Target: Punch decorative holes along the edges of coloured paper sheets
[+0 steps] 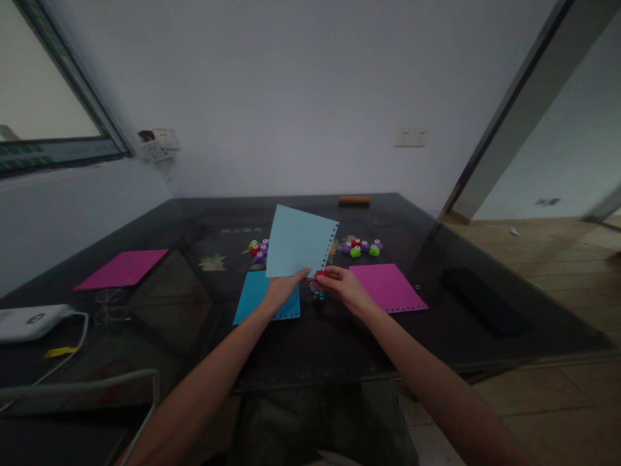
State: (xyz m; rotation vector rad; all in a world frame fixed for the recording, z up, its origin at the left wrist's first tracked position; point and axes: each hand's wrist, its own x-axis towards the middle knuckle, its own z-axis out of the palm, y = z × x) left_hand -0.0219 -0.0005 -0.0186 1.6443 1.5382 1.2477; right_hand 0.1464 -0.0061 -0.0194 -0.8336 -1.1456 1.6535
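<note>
Forearms point(206, 382) cross the front edge of the counter point(334, 359); I see left grip point(285, 288) pinching pale sheet point(299, 243), right grip point(348, 288) closed on red piece point(320, 275).

An orange-brown bar point(354, 200) lies near the pale wall point(291, 97) bearing white sockets point(411, 137).

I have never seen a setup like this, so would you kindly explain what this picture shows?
There is no robot here: one camera, worn on a person's head, looks forward and down at their two bare hands. The left hand holds a pale blue sheet with holes along one edge. The right hand pinches a small red thing, too small to identify. On the dark table lie a deeper blue sheet, pink sheets at either side, and small colourful figures in two groups.
</note>
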